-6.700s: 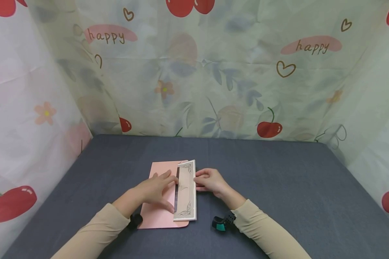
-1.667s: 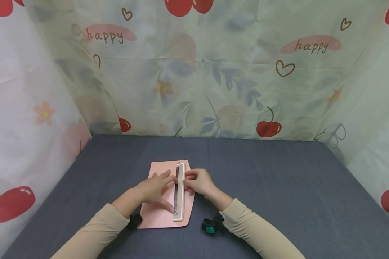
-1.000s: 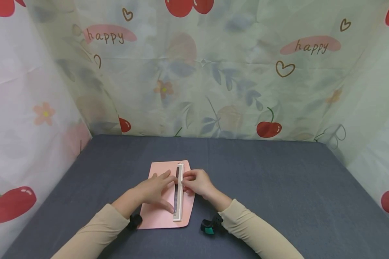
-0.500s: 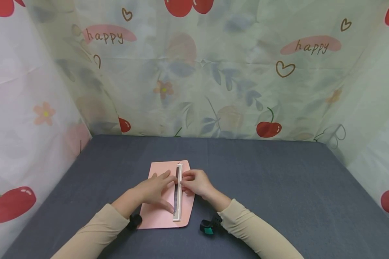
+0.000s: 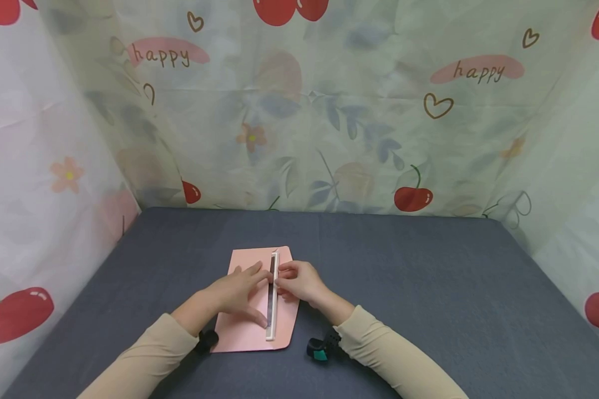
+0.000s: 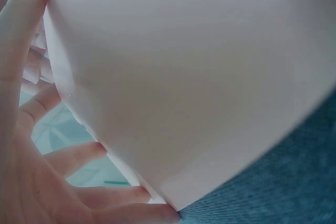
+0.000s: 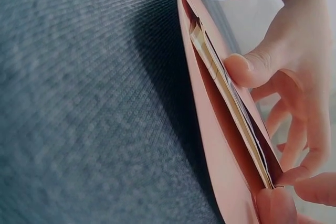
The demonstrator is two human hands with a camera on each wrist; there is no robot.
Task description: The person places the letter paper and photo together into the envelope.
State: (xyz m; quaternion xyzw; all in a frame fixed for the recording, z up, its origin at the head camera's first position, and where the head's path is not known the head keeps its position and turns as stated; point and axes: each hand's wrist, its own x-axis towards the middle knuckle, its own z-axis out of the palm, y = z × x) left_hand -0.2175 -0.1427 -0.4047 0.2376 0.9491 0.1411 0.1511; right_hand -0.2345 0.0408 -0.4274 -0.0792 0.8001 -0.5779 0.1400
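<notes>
Pink paper is making up the envelope, which is lying flat on the grey cloth table, a little left of the middle in the lower half of the head view. A white card with a curly printed border is going into it. Most of the card is looking tucked inside already. Only a thin white strip is showing along the envelope's open right edge, so the pushing-in seems nearly done, and the last little bit is left, I think.

The left hand is lying on top of the envelope with its fingers spread out and fairly straight, pressing the top sheet down near the opening. In the left wrist view, the pink paper is filling nearly the whole picture, with fingers peeking out at the lower left.

The right hand is sitting at the right edge with its fingers curled, pinching the card's strip. In the right wrist view, the thumb is pressing on the card's edge inside the open slot, at the right of the frame.

Both sleeves are beige.
</notes>
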